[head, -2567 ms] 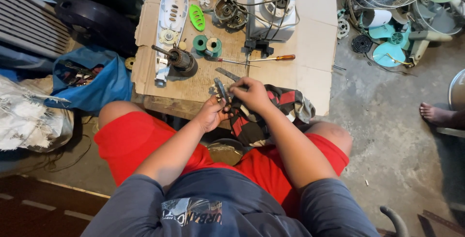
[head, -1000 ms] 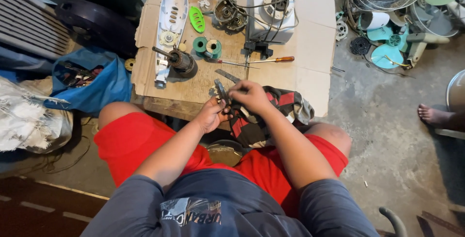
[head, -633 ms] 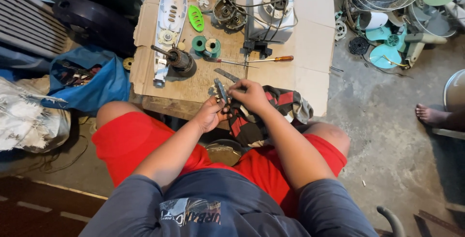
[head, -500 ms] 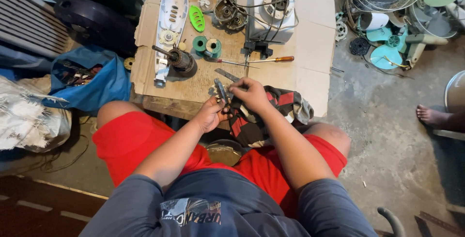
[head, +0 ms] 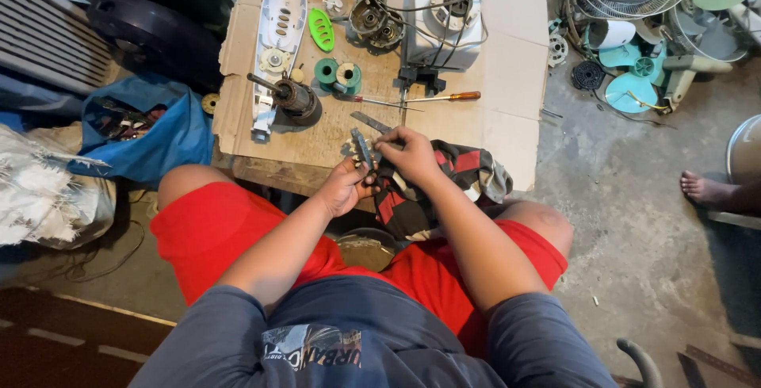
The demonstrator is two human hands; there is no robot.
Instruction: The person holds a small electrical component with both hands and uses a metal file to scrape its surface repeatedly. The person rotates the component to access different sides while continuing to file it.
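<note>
At the near edge of the cardboard-covered counter (head: 507, 118), both hands grasp a small grey metal part (head: 364, 149): left hand (head: 345, 188) beneath, right hand (head: 411, 154) pinching above, beside a red-and-black rag (head: 460, 168).

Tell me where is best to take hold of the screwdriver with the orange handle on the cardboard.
Probably by the orange handle at the right end of the screwdriver, coming from above. It lies flat on the cardboard, its thin shaft pointing left toward the green spools; the handle is thicker, with bare cardboard around it.
</note>
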